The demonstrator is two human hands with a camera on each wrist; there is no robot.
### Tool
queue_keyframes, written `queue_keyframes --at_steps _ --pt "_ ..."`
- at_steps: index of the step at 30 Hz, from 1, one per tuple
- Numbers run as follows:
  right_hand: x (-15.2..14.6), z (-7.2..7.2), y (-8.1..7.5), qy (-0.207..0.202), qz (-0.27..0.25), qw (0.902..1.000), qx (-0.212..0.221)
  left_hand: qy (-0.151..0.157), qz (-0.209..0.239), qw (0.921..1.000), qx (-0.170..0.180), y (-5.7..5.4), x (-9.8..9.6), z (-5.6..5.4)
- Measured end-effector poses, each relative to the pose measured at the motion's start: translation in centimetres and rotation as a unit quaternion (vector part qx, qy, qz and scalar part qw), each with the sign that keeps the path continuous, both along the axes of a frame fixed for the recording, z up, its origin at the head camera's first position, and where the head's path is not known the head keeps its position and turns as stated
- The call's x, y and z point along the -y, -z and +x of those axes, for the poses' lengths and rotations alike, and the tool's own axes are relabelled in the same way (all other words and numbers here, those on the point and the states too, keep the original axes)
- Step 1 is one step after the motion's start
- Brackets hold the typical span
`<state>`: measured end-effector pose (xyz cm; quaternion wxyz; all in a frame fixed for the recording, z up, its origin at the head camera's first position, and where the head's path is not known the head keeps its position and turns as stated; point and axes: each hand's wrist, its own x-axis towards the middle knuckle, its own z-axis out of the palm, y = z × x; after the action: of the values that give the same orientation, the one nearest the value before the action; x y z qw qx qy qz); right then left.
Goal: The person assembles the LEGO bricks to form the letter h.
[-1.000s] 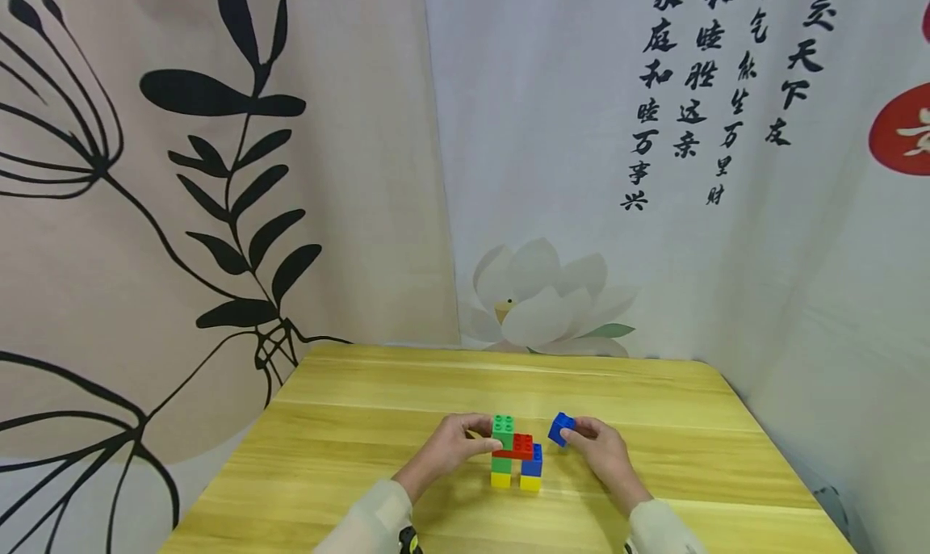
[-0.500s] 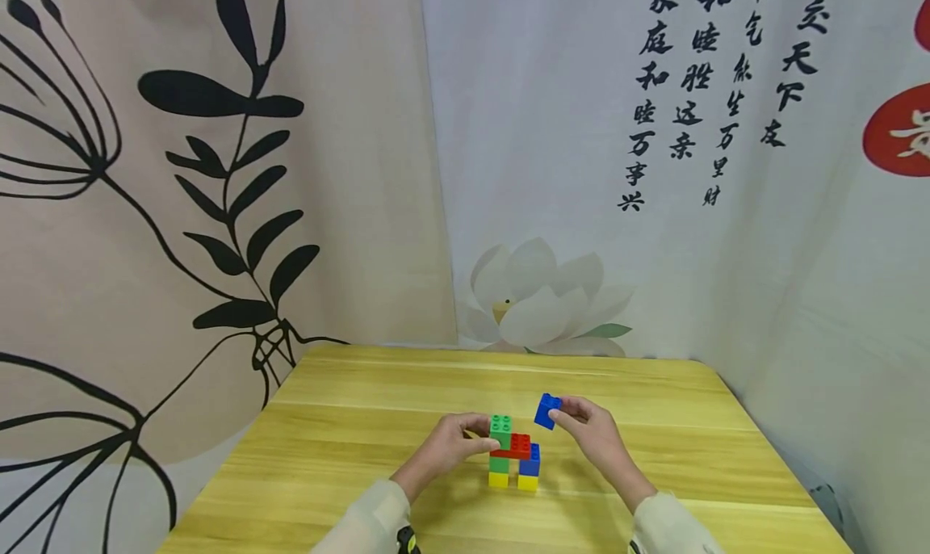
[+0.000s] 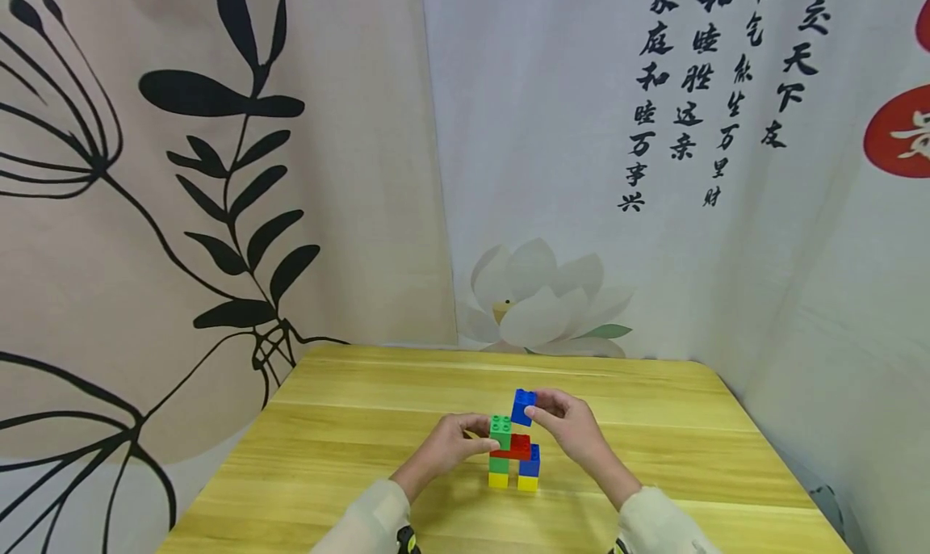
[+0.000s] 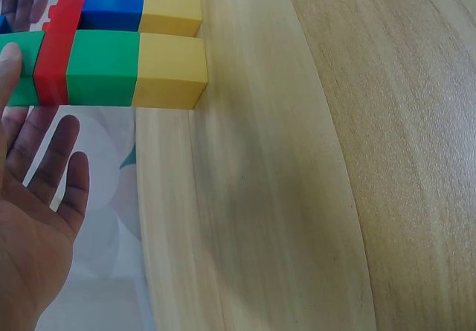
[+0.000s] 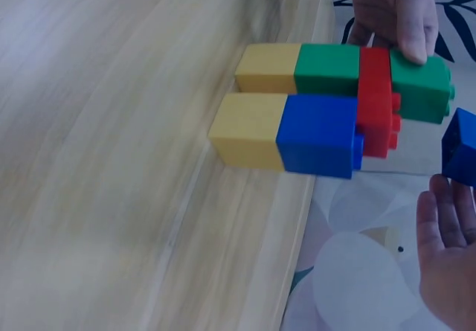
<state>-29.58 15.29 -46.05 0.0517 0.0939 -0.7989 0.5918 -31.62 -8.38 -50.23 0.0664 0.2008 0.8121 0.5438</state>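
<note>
A small structure of toy building blocks stands on the table. Two yellow blocks form its feet, with a green block on one and a blue block on the other. A thinner red block bridges them, and an upper green block sits on its left end. My left hand pinches that upper green block between thumb and fingers. Just above and right of it, my right hand holds a loose blue block in the air, apart from the structure.
The wooden table extends around the structure on all sides. Behind it hangs a pale cloth backdrop with printed plants, a lotus and dark writing.
My right hand has carried the loose blue block up and left, from beside the structure to above its red block, turning it more upright. The left hand keeps its place on the green block.
</note>
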Motion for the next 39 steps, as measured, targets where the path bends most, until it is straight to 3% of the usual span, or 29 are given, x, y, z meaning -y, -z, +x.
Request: queue_keyframes --at_steps 20,30,39 --pt "2.0 0.0 -0.6 -0.091 0.013 0.9957 -0.006 0.004 -0.005 0.9999 -0.011 0.1 0.0 -0.2" --pt "2.2 -0.3 -0.2 -0.073 0.086 0.9921 -0.054 0.011 -0.006 0.9995 -0.028 0.1 0.0 -0.1" --pt "2.3 -0.2 -0.5 -0.065 0.132 0.9846 -0.095 0.014 -0.006 0.9997 -0.019 0.2 0.2 -0.1"
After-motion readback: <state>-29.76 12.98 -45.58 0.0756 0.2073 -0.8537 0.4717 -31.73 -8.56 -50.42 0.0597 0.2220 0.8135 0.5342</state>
